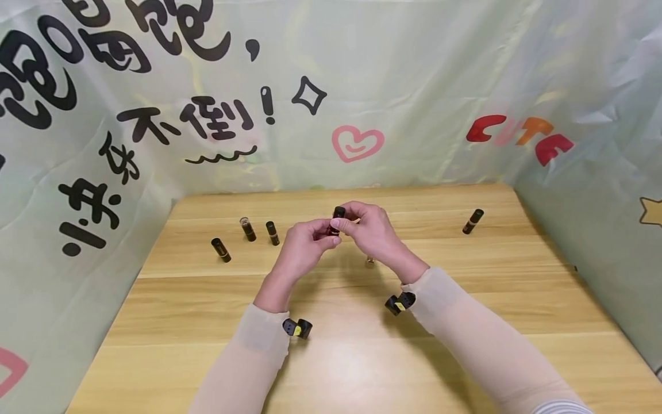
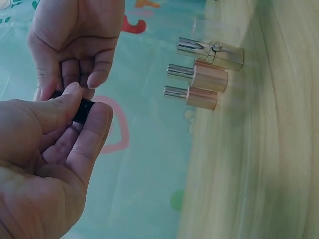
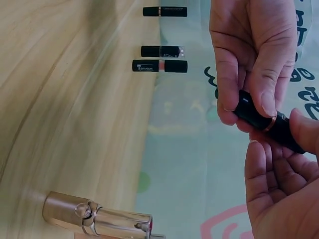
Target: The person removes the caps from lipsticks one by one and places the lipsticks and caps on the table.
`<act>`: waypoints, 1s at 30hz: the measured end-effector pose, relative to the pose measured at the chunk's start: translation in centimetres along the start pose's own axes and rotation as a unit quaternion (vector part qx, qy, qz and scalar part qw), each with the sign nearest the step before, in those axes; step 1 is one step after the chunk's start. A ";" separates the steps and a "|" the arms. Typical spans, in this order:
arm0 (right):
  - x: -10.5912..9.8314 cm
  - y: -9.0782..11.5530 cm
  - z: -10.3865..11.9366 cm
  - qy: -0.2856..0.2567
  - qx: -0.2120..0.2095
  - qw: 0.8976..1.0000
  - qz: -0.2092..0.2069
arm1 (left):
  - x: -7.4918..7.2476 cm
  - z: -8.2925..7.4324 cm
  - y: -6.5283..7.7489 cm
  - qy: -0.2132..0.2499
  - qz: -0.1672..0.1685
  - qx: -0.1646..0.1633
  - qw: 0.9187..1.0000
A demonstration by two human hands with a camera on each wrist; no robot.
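Observation:
A black lipstick tube (image 1: 338,213) with a thin gold ring is held in the air between both hands, above the middle of the table. My left hand (image 1: 304,247) pinches one end of it between thumb and fingers. The other end is gripped by my right hand (image 1: 373,233), its thumb lying along the tube. In the right wrist view the gold ring of the lipstick (image 3: 254,113) shows between the two hands, and the tube looks closed. Fingers cover much of the tube in the left wrist view.
On the left stand black lipsticks (image 1: 220,250), one clear-topped (image 1: 247,229), another (image 1: 272,233) nearer the hands. A lone black lipstick (image 1: 473,221) stands at the right. Gold tubes (image 2: 204,77) stand mostly hidden beneath my right arm. A printed cloth (image 1: 414,86) surrounds the wooden table (image 1: 181,322).

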State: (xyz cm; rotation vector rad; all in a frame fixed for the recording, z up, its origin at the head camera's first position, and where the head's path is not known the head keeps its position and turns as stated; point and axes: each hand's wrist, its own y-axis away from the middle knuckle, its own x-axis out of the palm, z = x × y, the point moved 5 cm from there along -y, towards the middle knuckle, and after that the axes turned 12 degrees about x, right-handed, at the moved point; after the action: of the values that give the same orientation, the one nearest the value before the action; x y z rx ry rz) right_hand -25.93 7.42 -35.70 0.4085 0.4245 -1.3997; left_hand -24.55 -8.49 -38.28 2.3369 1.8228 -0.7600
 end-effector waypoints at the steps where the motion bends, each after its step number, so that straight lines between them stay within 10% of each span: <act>1: 0.0 0.1 0.0 0.001 -0.002 1.000 0.000 | 0.0 0.0 0.0 -0.001 -0.001 -0.001 1.000; 24: 0.1 0.2 1.9 0.007 -0.046 0.999 -0.009 | 0.2 0.4 0.4 0.013 -0.045 0.027 0.999; 30: -0.6 -0.5 1.1 -0.053 -0.023 0.998 -0.020 | -0.1 1.0 -0.1 -0.023 -0.030 -0.014 0.999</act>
State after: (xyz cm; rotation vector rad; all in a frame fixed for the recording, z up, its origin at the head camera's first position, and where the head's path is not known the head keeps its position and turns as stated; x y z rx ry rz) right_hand -26.42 7.28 -34.48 0.2886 0.3784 -1.4414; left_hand -24.98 -8.89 -39.06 2.2365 1.8803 -0.7829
